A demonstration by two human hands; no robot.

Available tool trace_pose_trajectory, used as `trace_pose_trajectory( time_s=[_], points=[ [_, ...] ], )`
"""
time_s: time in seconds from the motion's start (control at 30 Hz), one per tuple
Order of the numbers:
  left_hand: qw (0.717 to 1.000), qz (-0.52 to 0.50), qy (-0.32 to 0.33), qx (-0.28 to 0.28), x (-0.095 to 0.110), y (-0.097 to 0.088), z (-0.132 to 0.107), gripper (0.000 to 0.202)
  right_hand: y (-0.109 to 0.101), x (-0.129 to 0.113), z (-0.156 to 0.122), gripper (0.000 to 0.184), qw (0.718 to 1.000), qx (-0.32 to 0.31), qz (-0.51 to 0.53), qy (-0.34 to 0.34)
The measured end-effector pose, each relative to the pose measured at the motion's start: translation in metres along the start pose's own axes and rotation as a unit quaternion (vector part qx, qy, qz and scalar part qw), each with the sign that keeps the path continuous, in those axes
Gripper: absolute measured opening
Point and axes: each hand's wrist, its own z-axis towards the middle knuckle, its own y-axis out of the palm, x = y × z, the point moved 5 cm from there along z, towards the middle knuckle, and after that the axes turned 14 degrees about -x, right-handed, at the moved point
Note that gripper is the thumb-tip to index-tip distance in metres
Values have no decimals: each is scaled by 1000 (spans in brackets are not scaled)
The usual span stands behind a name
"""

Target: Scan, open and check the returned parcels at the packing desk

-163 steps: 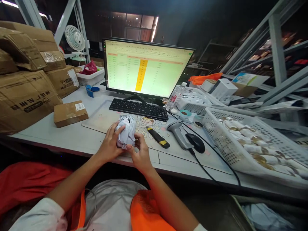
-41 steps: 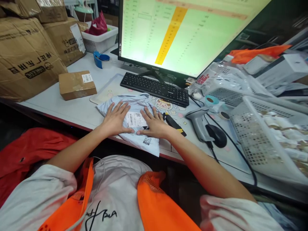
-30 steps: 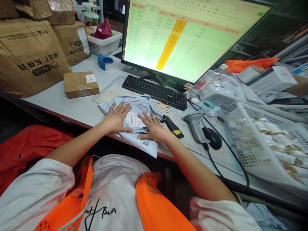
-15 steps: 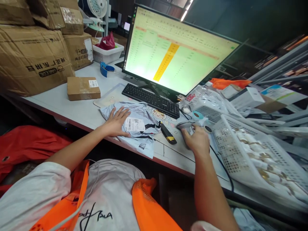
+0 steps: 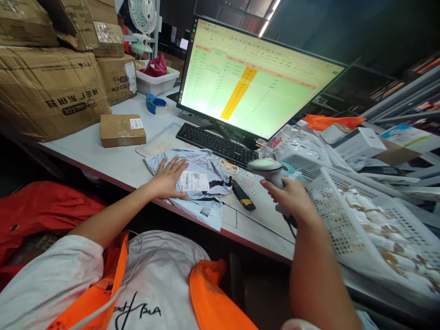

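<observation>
A crumpled grey mailer bag (image 5: pixel 206 204) lies flattened at the desk's front edge, with a white barcode label (image 5: pixel 194 181) facing up. My left hand (image 5: pixel 168 178) rests flat on the bag just left of the label, fingers spread. Over to the right, my right hand (image 5: pixel 292 199) is closed round the handle of a grey barcode scanner (image 5: pixel 268 166), lifted off the desk with its head turned toward the bag. A black and yellow utility knife (image 5: pixel 242 200) lies between bag and scanner.
A black keyboard (image 5: pixel 216 144) and a monitor (image 5: pixel 254 82) stand behind the bag. A small brown parcel (image 5: pixel 122 130) and stacked cardboard boxes (image 5: pixel 48 91) are on the left. A white mesh basket (image 5: pixel 371 215) of small rolls fills the right side.
The balled-up bag was spread flat and smoothed with both hands. My right hand then left it, went right, took hold of the scanner and lifted it. My left hand stayed on the bag.
</observation>
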Motion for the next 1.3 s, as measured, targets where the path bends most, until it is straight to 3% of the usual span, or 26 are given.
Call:
trace_pose_trajectory(
  time_s=[0.07,0.17,0.23,0.33,0.47,0.6,0.77,0.87,0.93,1.03,1.17,1.2,1.3],
  points=[
    [1000,2,-4,2,1,-1,0,119,-7,-37,-22,46,989,-96,25,-110],
    [1000,2,-12,-1,2,-3,0,119,-3,-92,-49,38,945,-218,-8,-244],
    [1000,-2,-15,-3,2,-3,0,120,3,-118,-57,31,919,-244,-42,-307],
    [1000,-5,-12,1,3,-3,-1,121,10,-132,-56,27,911,-248,-77,-321],
    [1000,-4,-11,12,2,0,-1,120,10,-116,-43,29,927,-239,-61,-284],
    [999,8,-19,28,2,2,-1,120,4,-69,-13,37,965,-124,-45,-228],
    [998,29,-23,42,8,1,-5,110,16,24,33,43,995,42,-83,-26],
    [997,42,-24,57,13,2,-9,106,30,69,45,46,989,67,-82,102],
    [996,53,-22,68,17,4,-13,104,38,83,45,51,985,57,-76,147],
    [993,73,-25,89,24,6,-20,99,36,78,37,58,981,88,-64,162],
    [989,101,-45,101,34,5,-26,90,6,37,44,56,965,238,-66,86],
    [988,107,-49,100,36,4,-26,89,4,26,55,56,971,221,-68,59],
    [987,117,-54,92,39,3,-24,85,11,2,100,55,994,76,-82,10]
  ],
)
